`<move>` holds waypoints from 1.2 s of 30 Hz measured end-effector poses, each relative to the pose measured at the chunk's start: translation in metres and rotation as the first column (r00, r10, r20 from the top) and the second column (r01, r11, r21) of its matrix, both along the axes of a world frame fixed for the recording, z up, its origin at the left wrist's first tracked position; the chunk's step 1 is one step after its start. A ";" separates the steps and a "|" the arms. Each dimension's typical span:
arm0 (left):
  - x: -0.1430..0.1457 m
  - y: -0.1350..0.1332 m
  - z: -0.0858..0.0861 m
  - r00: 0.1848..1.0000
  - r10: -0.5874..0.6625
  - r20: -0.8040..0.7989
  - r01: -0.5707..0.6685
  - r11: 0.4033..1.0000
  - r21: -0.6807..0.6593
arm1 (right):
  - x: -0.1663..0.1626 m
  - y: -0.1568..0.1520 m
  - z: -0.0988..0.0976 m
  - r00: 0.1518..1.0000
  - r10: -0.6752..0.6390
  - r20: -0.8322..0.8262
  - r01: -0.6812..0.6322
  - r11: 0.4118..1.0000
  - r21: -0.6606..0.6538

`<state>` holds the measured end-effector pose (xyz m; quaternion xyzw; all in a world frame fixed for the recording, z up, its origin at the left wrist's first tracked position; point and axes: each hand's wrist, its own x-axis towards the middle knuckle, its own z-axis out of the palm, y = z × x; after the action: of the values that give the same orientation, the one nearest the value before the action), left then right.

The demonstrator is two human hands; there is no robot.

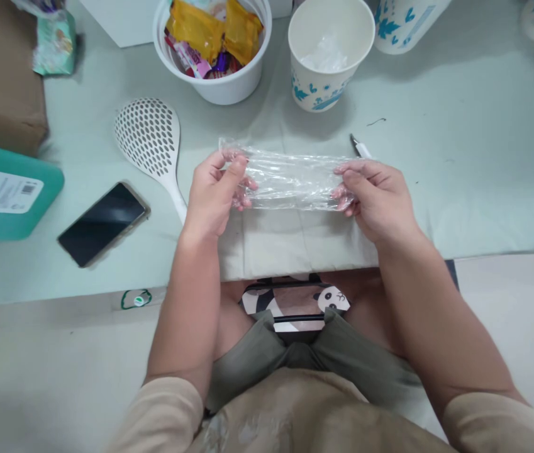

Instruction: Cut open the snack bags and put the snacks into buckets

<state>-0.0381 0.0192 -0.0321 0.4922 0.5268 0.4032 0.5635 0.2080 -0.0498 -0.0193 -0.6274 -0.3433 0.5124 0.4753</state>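
Note:
A crinkled sheet of clear plastic film [290,181], possibly a thin bag or glove, is stretched sideways between my hands above the table's near edge. My left hand [217,189] pinches its left end between thumb and fingers. At the other end, my right hand [375,192] grips it the same way. Just left of my left wrist lies a white slotted skimmer [148,135], its handle partly hidden behind that hand. Beyond my right hand, a pen [360,146] shows only its far end.
Farther back stand a white tub [233,91] of wrapped snacks and a paper cup [321,88] with crumpled clear plastic inside. More patterned cups [401,28] are to the right. A phone [103,223], a teal bottle [7,214] and a cardboard box [2,82] occupy the left.

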 end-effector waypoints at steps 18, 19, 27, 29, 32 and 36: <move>-0.003 -0.005 0.025 0.979 0.031 0.200 0.002 0.986 -0.164 | 0.001 0.003 0.005 0.986 -0.064 -0.157 0.075 0.995 0.069; -0.003 -0.005 0.026 0.980 0.031 0.195 0.003 0.985 -0.172 | 0.000 0.003 0.006 0.988 -0.061 -0.141 0.072 0.995 0.073; -0.004 -0.002 0.018 0.978 0.048 0.204 -0.026 0.994 -0.109 | 0.000 0.003 0.003 0.990 -0.034 -0.134 0.050 0.991 0.121; -0.005 -0.003 0.013 0.990 0.035 0.134 -0.033 0.999 -0.019 | -0.001 0.002 0.002 0.992 -0.045 -0.119 0.059 0.992 0.114; -0.006 -0.004 0.009 1.000 -0.001 -0.003 0.002 0.996 0.086 | -0.001 0.000 0.000 0.998 -0.051 0.019 0.050 0.995 0.087; -0.006 -0.005 0.007 1.000 -0.019 0.000 0.019 0.995 0.098 | 0.000 0.001 -0.003 0.989 -0.051 0.137 0.032 0.990 0.135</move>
<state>-0.0442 0.0144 -0.0251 0.5241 0.5013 0.4236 0.5427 0.2076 -0.0489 -0.0226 -0.6361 -0.3959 0.4332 0.5010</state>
